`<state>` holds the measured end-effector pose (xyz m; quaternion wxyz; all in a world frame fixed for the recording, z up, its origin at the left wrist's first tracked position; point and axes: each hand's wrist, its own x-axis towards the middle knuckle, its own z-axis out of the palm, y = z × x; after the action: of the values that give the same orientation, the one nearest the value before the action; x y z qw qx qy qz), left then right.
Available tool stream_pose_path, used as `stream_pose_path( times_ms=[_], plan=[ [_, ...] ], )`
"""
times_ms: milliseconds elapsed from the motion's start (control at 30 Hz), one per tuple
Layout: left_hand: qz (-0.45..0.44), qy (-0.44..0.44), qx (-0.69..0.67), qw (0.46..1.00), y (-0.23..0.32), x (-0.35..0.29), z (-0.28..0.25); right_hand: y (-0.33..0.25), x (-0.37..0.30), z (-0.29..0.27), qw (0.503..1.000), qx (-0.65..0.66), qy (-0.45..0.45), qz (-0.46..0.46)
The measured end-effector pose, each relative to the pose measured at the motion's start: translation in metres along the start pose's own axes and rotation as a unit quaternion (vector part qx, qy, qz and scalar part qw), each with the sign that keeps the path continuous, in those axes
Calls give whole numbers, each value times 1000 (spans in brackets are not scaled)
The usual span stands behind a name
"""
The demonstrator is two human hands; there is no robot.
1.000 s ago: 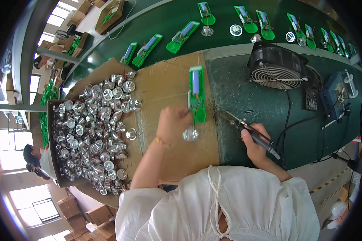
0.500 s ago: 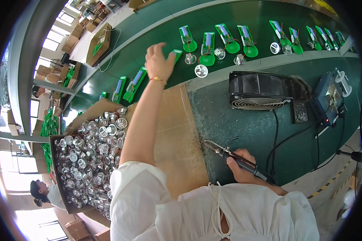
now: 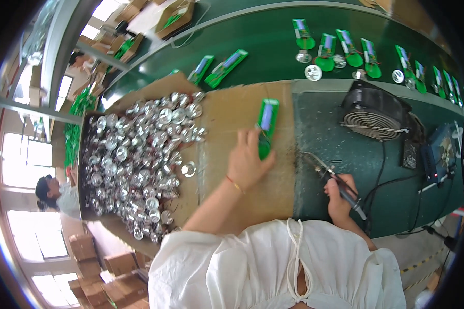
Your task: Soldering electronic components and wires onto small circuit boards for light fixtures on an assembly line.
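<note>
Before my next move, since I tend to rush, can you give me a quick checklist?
1. Soldering iron gripped in the right hand: ok.
2. Soldering iron clear of the left hand: ok, a gap shows between them.
3. Green assembly lying on the cardboard: ok.
4. Left hand's hold on the green assembly: cannot tell, blurred.
5. Loose reflector off the cardboard: not ok, it lies there.
</note>
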<state>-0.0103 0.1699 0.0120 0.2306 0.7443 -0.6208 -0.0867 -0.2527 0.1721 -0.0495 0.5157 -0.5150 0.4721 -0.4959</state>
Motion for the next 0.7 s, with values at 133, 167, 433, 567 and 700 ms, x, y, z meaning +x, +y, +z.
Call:
stream_pose_path(
  times_ms=[133,167,433,567,700],
  plan=[
    [-90,12,-61,994,3,-57,-15,-7,3,2,1000,9,0,-9],
    [-89,81,-14,993,-14,-58,-19,-7,3,3,1000,8,0,-10],
    [-108,313,208,920,-150,1,-78,-3,2,6,999,33,6,-20],
    [-41,311,76,946,-152,12,-78,-6,-2,4,1000,16,10,-12],
    [-114,189,-311,925,-99,-23,-68,-4,-5,2,1000,15,14,-24]
  ],
)
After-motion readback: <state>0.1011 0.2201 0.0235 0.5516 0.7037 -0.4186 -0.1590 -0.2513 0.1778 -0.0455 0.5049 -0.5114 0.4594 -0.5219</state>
